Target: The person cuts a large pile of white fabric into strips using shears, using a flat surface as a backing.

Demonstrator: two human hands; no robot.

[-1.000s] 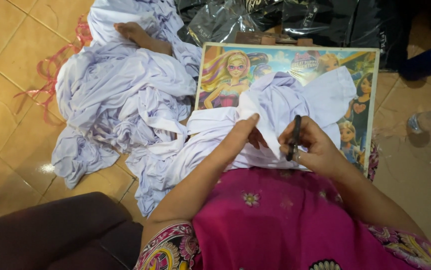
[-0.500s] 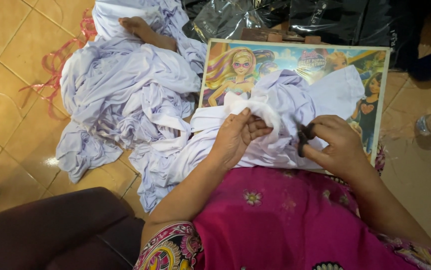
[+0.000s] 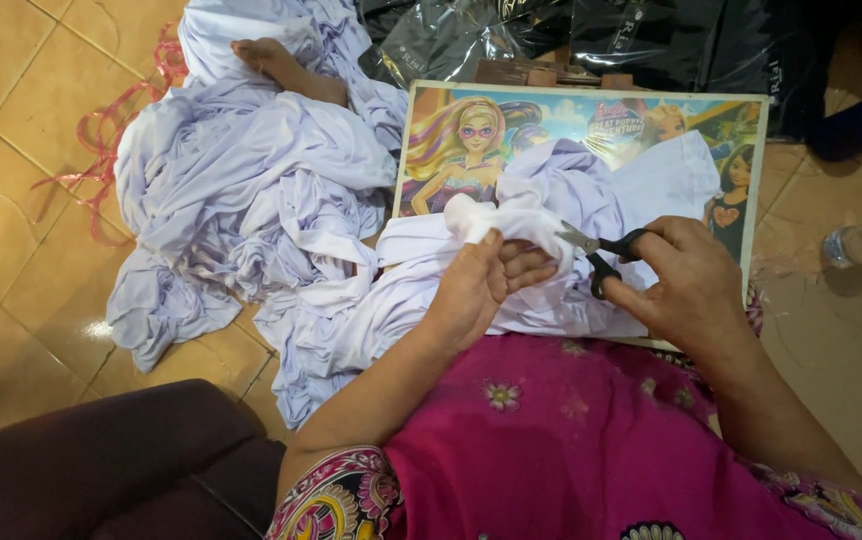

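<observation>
Scissors turned toward the bunched cloth

One second ago the right hand (image 3: 686, 280) held the small black scissors (image 3: 596, 248) upright, blades down; now they lie sideways with the tips pointing left at the white cloth (image 3: 511, 215). The left hand (image 3: 476, 290), then flat on the fabric, has since gathered a fold and pinches it raised, just beside the blade tips. The hands have come closer together.

Home garment workspace: tiled floor (image 3: 11, 200), heaped white garments (image 3: 241, 200), plastic-bagged stock (image 3: 591, 40).
</observation>
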